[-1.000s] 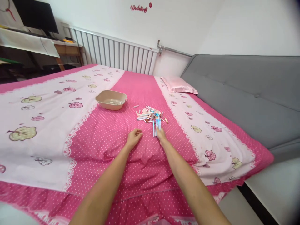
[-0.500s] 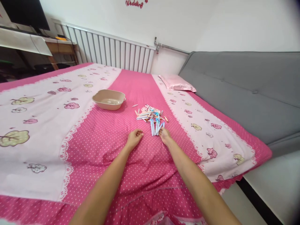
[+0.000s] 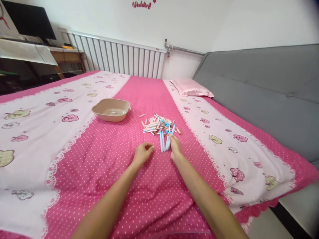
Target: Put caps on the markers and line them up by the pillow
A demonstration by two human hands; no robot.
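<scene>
A loose pile of slim pens [image 3: 152,126] in pinks, whites, blues and browns lies on the pink dotted bedspread. Just in front of it, several pale blue markers [image 3: 162,142] with brighter blue ends lie side by side, pointing toward me. My right hand [image 3: 175,146] is closed at their right edge, thumb and fingers around one pale blue marker [image 3: 173,128] whose blue end sticks up past the fingertips. To the left of the markers, my left hand [image 3: 144,152] hovers or rests near the cloth, fingers loosely curled with a gap to the thumb and nothing between them.
A beige plastic basin [image 3: 111,117] stands left of the pile, with a single pen [image 3: 142,115] between them. Farther off are a pink pillow [image 3: 191,88], a grey padded headboard [image 3: 261,73], a white radiator [image 3: 119,54] and a desk with a monitor [image 3: 30,21].
My right hand has closed on a marker at the right of the row, its fingers shifting up toward the blue end. The left hand stays near its place. The camera view has shifted slightly.
</scene>
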